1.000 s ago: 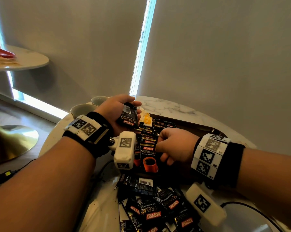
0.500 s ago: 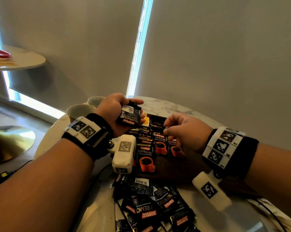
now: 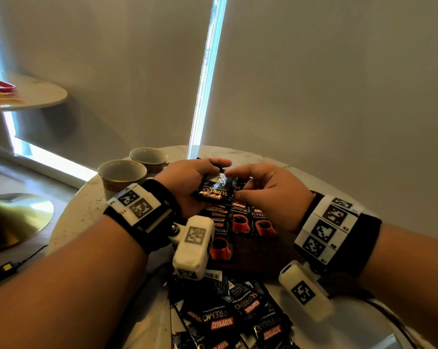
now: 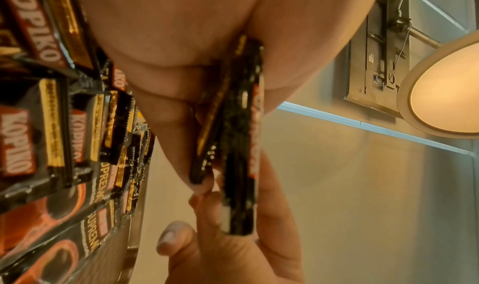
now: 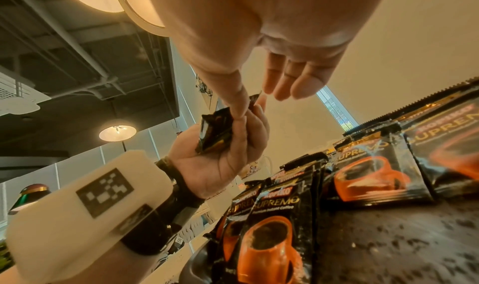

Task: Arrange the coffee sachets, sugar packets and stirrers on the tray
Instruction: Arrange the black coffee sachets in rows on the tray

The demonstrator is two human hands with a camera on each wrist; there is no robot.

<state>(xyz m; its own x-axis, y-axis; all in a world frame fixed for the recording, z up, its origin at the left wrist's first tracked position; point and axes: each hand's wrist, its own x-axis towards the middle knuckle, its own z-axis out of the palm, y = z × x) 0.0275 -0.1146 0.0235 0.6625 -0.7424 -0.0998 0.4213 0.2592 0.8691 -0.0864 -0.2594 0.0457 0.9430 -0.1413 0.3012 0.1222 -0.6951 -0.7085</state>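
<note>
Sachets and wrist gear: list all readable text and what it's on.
"KOPIKO", "SUPREMO": the held sachets, upside down.
"KOPIKO", "SUPREMO": sachets on the tray.
"KOPIKO", "SUPREMO": loose pile.
Smaller print and barcode digits: too blurred.
Wrist markers: patterns, no text.

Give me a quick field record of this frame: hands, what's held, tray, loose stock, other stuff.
left hand: grips a small stack of coffee sachets above the tray
right hand: thumb and forefinger pinch the top sachet of that stack
tray: dark, sachets laid face up in overlapping rows
loose pile: sachets heaped on the table's near edge
cups: two, left of the tray, behind the left wrist
sugar packets, stirrers: cannot tell
</note>
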